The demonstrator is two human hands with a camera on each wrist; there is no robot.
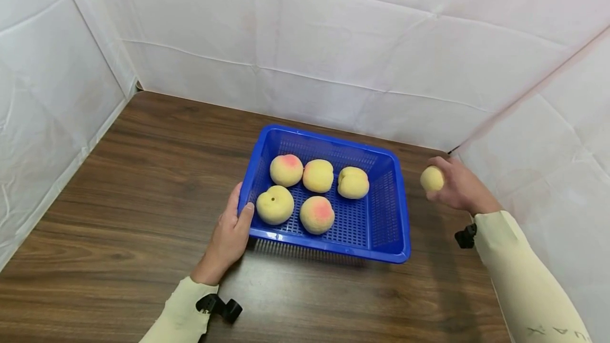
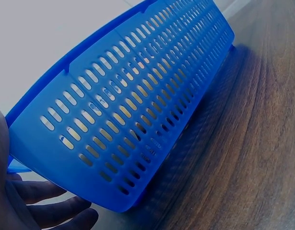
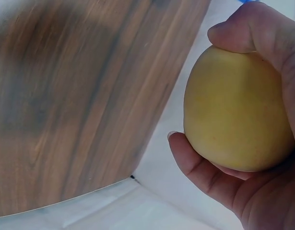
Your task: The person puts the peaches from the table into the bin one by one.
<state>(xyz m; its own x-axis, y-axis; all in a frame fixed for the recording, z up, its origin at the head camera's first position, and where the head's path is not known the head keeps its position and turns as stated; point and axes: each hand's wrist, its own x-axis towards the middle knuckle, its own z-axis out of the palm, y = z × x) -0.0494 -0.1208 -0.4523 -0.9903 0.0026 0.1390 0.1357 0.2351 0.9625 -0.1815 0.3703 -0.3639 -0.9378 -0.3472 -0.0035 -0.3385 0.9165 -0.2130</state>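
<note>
A blue plastic basket [image 1: 333, 248] with slotted walls stands on the table, several yellow peaches [image 1: 275, 205] with pink blush inside it. My left hand [image 1: 229, 240] grips its left side near the front corner, thumb over the rim. In the left wrist view, the fingers [image 2: 56, 211] curl beneath the rim beside the slotted wall [image 2: 41, 141]. To the right of the basket, my right hand [image 1: 459, 187] holds another peach [image 1: 432, 179] above the table. The right wrist view shows thumb and fingers wrapped round that peach [image 3: 233, 110].
The brown wood-grain table [image 1: 143, 189] reaches back to white sheeting [image 1: 324, 30] that hangs behind it and along both sides. The right forearm is close to the right-hand sheet [image 1: 562, 173]. Black cameras [image 1: 219, 307] are strapped to both wrists.
</note>
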